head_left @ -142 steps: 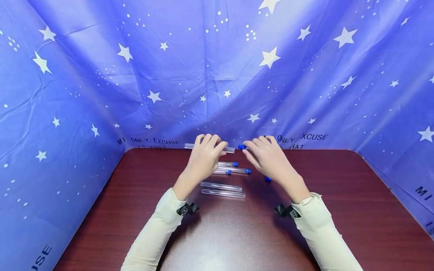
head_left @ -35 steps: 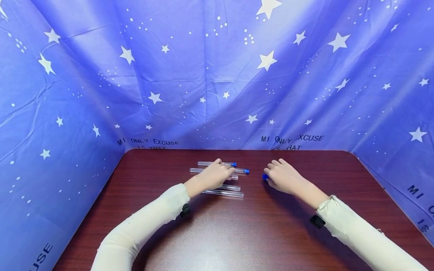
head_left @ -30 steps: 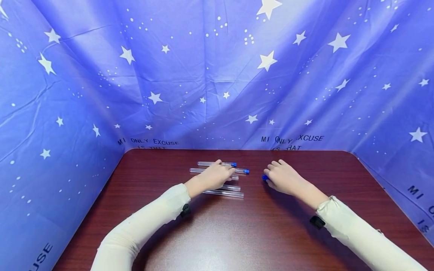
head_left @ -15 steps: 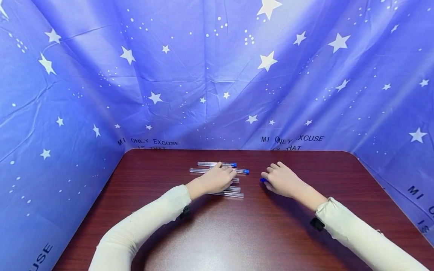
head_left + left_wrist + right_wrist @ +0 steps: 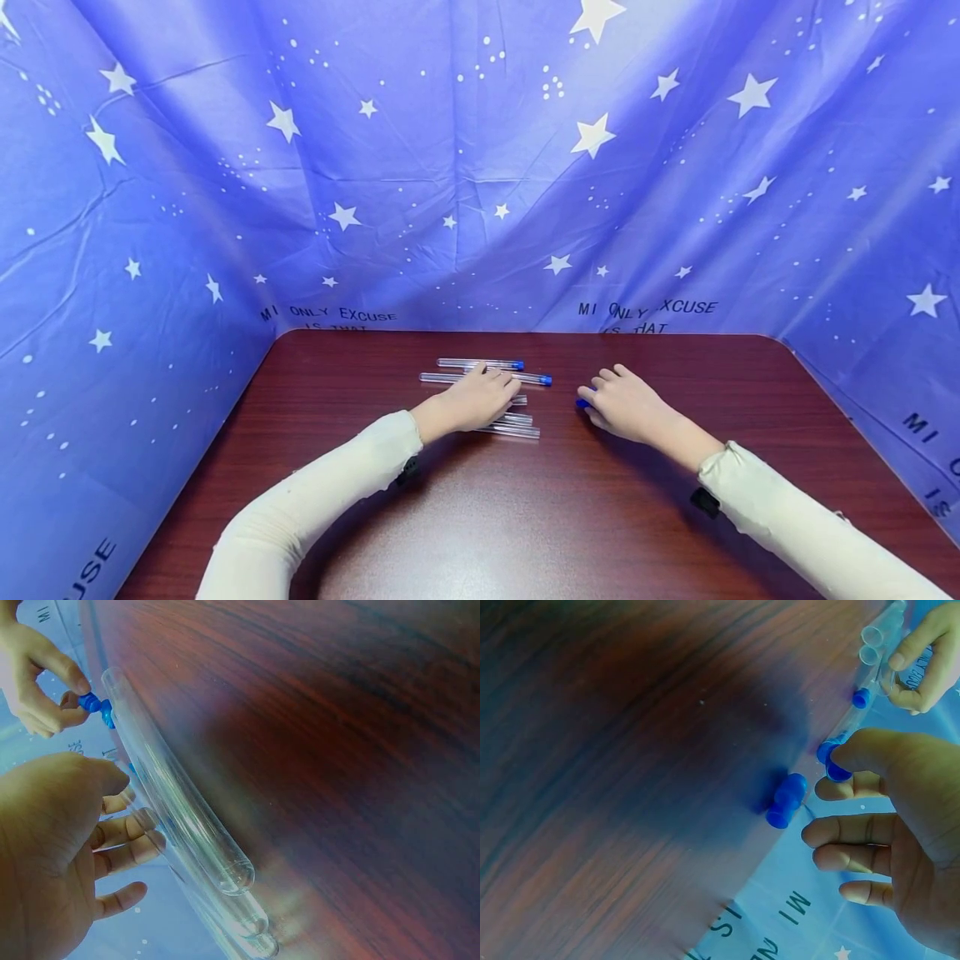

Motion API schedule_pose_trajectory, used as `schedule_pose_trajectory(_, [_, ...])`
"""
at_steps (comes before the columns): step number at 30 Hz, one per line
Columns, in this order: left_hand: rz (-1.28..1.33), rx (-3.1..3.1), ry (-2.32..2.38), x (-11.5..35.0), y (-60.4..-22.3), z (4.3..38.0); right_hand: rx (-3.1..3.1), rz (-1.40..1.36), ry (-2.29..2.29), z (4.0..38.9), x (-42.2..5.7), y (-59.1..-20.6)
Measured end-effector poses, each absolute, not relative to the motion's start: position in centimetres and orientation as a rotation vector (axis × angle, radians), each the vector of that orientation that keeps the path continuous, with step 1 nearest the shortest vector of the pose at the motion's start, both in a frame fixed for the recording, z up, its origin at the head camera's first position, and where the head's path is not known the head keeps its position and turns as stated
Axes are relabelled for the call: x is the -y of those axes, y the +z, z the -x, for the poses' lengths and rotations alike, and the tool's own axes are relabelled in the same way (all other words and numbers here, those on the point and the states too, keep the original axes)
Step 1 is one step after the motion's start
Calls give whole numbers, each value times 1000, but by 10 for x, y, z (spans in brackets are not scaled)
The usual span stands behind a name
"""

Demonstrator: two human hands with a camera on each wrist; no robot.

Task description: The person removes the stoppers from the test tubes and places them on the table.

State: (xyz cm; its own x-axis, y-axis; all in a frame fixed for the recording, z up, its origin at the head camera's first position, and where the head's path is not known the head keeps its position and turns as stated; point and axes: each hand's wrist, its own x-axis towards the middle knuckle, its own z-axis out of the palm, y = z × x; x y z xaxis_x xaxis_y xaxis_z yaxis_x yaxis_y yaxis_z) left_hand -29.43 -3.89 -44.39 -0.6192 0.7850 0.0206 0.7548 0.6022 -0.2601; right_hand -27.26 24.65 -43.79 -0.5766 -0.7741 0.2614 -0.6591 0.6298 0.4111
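Observation:
My left hand (image 5: 480,398) is low over the row of clear test tubes. Thumb and fingers pinch one uncapped test tube (image 5: 520,400), its open end pointing right; the palm hides the rest. Two more uncapped tubes (image 5: 517,432) lie parallel on the near side. Beyond the hand lie capped tubes, a long one (image 5: 450,378) and another (image 5: 457,362), with blue ends to the right. To the right, my right hand (image 5: 622,406) pinches a blue cap (image 5: 838,771) between thumb and index finger. A second blue cap piece (image 5: 787,801) lies on the table beside its fingers.
A dark red wooden table (image 5: 480,517) carries everything. Blue star-printed cloth (image 5: 420,167) hangs behind the far edge and along both sides. Each wrist wears a small black camera (image 5: 705,502) at the sleeve cuff.
Both hands came down from the table's far edge, where the left held a clear tube and the right a blue cap. In the last second, both shifted slightly toward the near side.

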Motion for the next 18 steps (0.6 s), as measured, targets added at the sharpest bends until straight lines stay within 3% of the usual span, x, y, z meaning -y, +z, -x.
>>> schedule_pose_trajectory(18, [1311, 2757, 296, 40, -444, 295, 2470, -1117, -397, 268, -248, -444])
